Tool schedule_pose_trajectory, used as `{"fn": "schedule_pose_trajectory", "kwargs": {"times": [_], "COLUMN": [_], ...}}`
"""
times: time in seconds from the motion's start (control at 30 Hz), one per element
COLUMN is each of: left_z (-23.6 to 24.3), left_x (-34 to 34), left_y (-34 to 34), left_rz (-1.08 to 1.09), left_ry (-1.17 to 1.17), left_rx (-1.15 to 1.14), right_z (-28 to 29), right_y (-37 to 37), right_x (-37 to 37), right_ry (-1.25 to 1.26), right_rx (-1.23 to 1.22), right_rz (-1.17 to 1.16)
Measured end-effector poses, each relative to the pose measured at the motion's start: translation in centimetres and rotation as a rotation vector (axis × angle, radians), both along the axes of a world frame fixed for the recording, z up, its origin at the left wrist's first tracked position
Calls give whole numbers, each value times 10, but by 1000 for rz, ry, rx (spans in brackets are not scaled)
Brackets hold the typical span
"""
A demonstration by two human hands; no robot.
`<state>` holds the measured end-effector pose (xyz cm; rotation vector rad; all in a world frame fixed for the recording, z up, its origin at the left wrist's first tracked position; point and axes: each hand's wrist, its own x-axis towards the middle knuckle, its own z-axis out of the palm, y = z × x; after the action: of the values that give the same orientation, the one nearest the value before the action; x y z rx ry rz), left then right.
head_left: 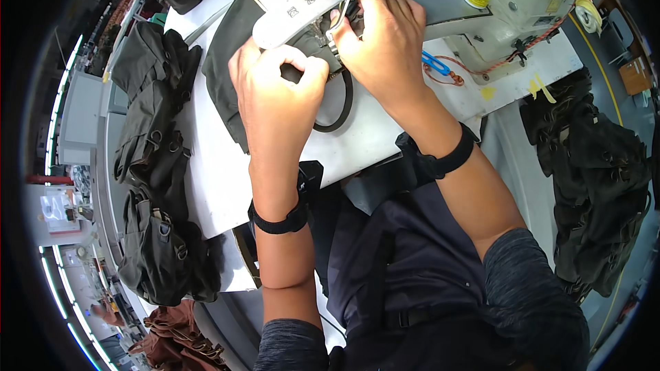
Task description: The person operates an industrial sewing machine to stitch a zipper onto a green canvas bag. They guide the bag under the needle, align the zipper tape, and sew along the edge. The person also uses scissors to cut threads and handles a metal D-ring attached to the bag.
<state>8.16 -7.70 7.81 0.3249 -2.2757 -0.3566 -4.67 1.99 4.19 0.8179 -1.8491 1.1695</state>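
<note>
Under the white head of a sewing machine [309, 8] lies a dark green fabric bag piece [223, 72]. My left hand [278, 86] is closed at its edge, left of the needle area, with thumb and forefinger bent into a ring and the fingertips partly hidden. My right hand [385, 45] is closed close to the presser foot [323, 33], its thumb and fingers bunched together. What those fingers pinch is hidden. A dark rounded handle [348, 104] loops out from the work between my wrists onto the white table [306, 145].
Dark green bags [155, 124] are heaped along the left side, and more bags [595, 178] hang at the right. Brown fabric [182, 336] lies lower left. Blue-handled snips [434, 63] and an orange cord [495, 65] are beside the machine's arm [457, 17].
</note>
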Motion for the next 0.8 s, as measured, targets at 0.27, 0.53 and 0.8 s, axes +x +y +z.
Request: {"fn": "schedule_pose_trajectory", "kwargs": {"times": [0.27,0.53,0.8], "left_z": [-8,-31,-32], "left_x": [7,14,13], "left_y": [-19,24,-6], "left_rz": [120,-179,-259], "left_ry": [-16,18,85], "left_rx": [-1,-120,-249], "right_z": [-1,-1,1], "right_y": [0,-2,0], "right_x": [-2,-4,2], "right_ry": [-4,7,-19], "right_rx": [-5,-14,-17], "right_rz": [-12,-23,-2]}}
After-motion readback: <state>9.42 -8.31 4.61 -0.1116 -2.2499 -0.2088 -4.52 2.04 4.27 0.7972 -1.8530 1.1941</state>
